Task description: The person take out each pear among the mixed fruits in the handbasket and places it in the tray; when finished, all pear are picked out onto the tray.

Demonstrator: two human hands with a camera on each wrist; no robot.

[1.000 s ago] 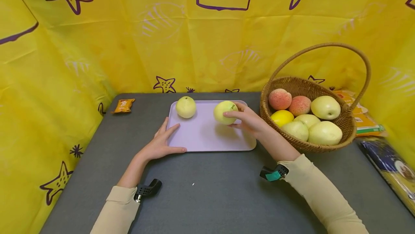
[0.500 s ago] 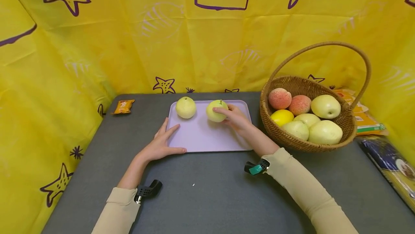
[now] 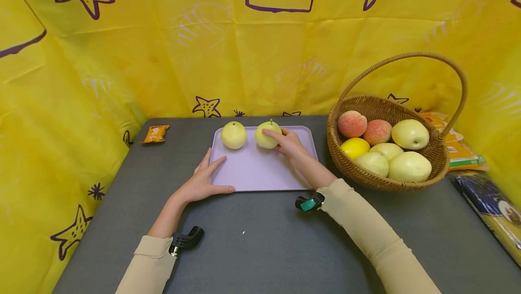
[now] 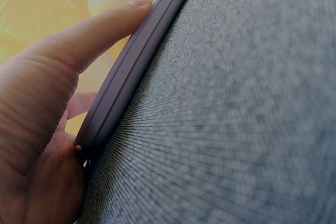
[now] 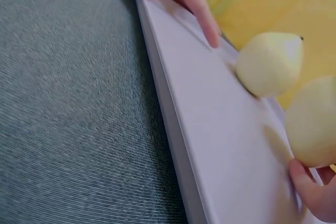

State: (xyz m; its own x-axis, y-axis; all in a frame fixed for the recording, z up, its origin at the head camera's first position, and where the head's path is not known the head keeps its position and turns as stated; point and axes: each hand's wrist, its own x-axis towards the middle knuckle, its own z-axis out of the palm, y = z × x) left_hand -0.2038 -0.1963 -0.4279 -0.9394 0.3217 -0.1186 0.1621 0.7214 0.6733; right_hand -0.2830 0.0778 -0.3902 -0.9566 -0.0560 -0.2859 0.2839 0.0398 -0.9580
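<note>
Right now I seem to be placing a second fruit, judging by how my right hand (image 3: 290, 144) pinches a pale green one (image 3: 262, 139) between thumb and fingers over the far half of the lilac tray (image 3: 260, 174). Another pale fruit (image 3: 234, 135) rests just to its left, near the tray's far left corner, with a gap between the two. I cannot tell whether the held one touches the tray, so the next move, I would say, calls for making sure it sits steady, then easing thumb and fingers off without rolling it into its neighbour.

My left hand (image 3: 200, 183) is spread wide, thumb on the near edge and fingers along the left end; it grips no fruit and seems to be steadying the tray on the counter (image 3: 252, 262). To my right, the wicker basket (image 3: 358, 177) holds more fruit.

As for writing, I can make out no words: the print on the small orange packet (image 3: 156, 134) is too small, as it is on the orange packaging (image 3: 461, 156) behind the basket and the dark blue and gold packet (image 3: 484, 208) at far right. The yellow cloth (image 3: 264, 68) shows drawings, with no lettering that I can find.
</note>
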